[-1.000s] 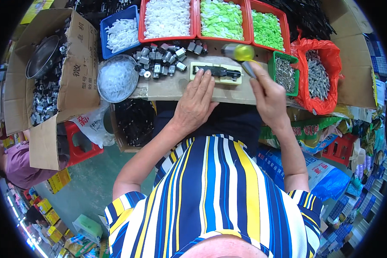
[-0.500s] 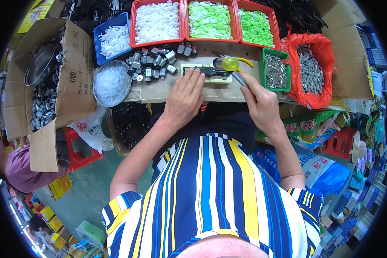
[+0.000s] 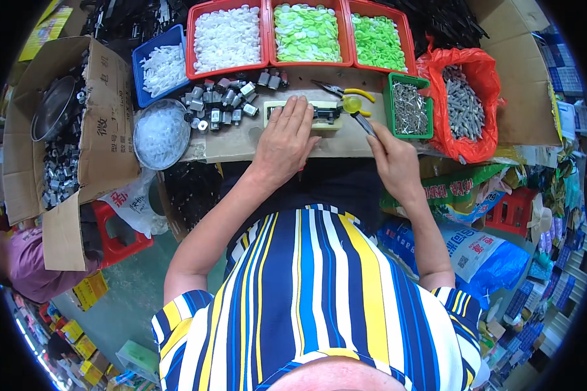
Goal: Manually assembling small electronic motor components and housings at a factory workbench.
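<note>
My left hand (image 3: 284,140) lies flat with fingers stretched out over the left part of a cream-coloured block-shaped holder (image 3: 332,124). A slim black plastic part (image 3: 323,113) sits in that holder, its left portion covered by my fingers. In my right hand (image 3: 398,161) is a hammer (image 3: 364,122) with a translucent yellow head, gripped by its dark handle. The yellow head is at the right end of the black part; whether it touches cannot be made out. Pliers (image 3: 357,92) with yellow handles lie just behind the holder.
Small metal motors (image 3: 223,103) lie left of the holder. Behind stand red trays (image 3: 265,39) of white and green discs and a blue tray (image 3: 139,72). To the right are a green basket of metal pins (image 3: 391,107) and a red bag (image 3: 482,146) of grey parts. A cardboard box (image 3: 111,140) stands left.
The hammer head has come down from above the holder to the right end of the black part. My left hand stays on the holder, and the whole view has shifted slightly.
</note>
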A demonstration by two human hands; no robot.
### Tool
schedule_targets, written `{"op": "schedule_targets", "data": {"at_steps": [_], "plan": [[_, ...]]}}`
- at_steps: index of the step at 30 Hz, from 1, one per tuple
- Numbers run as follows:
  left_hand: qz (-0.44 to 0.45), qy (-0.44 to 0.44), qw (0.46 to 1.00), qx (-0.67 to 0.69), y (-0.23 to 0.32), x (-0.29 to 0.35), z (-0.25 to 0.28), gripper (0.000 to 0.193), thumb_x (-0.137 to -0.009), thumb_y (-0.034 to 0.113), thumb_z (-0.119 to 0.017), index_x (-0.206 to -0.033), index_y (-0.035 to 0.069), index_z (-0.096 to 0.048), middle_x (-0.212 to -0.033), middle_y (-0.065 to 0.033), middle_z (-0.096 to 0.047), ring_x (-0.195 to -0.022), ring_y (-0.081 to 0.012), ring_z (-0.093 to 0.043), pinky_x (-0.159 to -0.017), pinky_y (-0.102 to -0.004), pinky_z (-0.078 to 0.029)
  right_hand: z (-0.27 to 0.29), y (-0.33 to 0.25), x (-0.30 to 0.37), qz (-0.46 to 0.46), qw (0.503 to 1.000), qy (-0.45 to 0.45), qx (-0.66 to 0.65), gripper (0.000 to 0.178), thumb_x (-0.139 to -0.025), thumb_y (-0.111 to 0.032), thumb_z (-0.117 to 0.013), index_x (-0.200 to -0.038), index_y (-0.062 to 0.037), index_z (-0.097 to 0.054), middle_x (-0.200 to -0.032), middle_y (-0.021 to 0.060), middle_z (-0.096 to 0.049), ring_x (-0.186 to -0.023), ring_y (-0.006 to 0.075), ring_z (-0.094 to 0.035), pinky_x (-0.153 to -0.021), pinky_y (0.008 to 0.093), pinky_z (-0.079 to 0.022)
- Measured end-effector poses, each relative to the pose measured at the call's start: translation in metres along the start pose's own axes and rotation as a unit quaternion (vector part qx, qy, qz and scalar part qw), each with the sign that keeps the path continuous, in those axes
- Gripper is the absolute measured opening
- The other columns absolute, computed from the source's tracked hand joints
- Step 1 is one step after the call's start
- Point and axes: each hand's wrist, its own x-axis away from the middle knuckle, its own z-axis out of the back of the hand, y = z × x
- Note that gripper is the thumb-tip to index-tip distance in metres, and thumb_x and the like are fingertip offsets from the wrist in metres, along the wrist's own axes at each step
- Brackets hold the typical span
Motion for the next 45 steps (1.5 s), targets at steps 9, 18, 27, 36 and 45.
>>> {"op": "schedule_targets", "data": {"at_steps": [9,18,27,36,45], "plan": [[-0.004,-0.017,1.0,-0.008,-0.004,-0.007,0.006,0.045,-0.087,0.014,-0.067,-0.125,-0.005,-0.054,-0.128,-0.0218,-0.056,-0.123,-0.0355,-0.053,-0.102,-0.045,-0.041,0.076,0.126,-0.041,-0.08,0.958,0.216,0.168,0.027,-0.095,-0.021,-0.059,-0.116,-0.0047,-0.065,-0.082,0.0254,-0.065,-0.075,0.0395,-0.067,-0.063,0.0481,-0.049],[0.023,-0.003,0.995,0.098,-0.003,-0.029,0.021,0.044,-0.083,-0.004,-0.06,-0.127,-0.005,-0.053,-0.11,-0.0202,-0.055,-0.103,-0.0365,-0.056,-0.092,-0.041,-0.045,0.079,0.126,-0.053,0.034,0.932,0.258,0.253,0.02,-0.088,-0.007,-0.064,-0.106,-0.0009,-0.065,-0.099,0.0168,-0.064,-0.095,0.0358,-0.061,-0.083,0.0431,-0.048],[0.16,0.062,0.932,0.319,-0.006,-0.031,0.052,0.032,-0.083,-0.006,-0.062,-0.108,0.001,-0.042,-0.099,-0.013,-0.048,-0.087,-0.0243,-0.052,-0.074,-0.0331,-0.045,-0.03,0.026,-0.071,0.227,0.967,0.041,0.109,0.012,-0.076,0.001,-0.056,-0.087,0.0026,-0.059,-0.11,0.0196,-0.059,-0.103,0.0364,-0.059,-0.081,0.0436,-0.053],[0.199,0.063,0.89,0.405,-0.008,-0.012,0.057,0.029,-0.095,0.017,-0.06,-0.113,0.001,-0.044,-0.079,-0.0111,-0.056,-0.068,-0.0193,-0.054,-0.063,-0.0334,-0.045,-0.035,0.016,-0.095,0.153,0.972,-0.038,0.176,0.017,-0.067,-0.008,-0.063,-0.079,0.0026,-0.068,-0.1,0.015,-0.06,-0.09,0.0344,-0.057,-0.072,0.045,-0.05],[0.235,0.036,0.859,0.454,-0.008,-0.009,0.05,0.022,-0.099,0.018,-0.057,-0.108,-0.001,-0.056,-0.076,-0.0099,-0.059,-0.065,-0.0151,-0.051,-0.062,-0.0299,-0.043,-0.014,-0.002,-0.075,0.117,0.988,0.003,0.096,0.02,-0.07,0.006,-0.055,-0.084,-0.0014,-0.067,-0.101,0.0137,-0.064,-0.094,0.0307,-0.06,-0.083,0.0435,-0.047]]}}
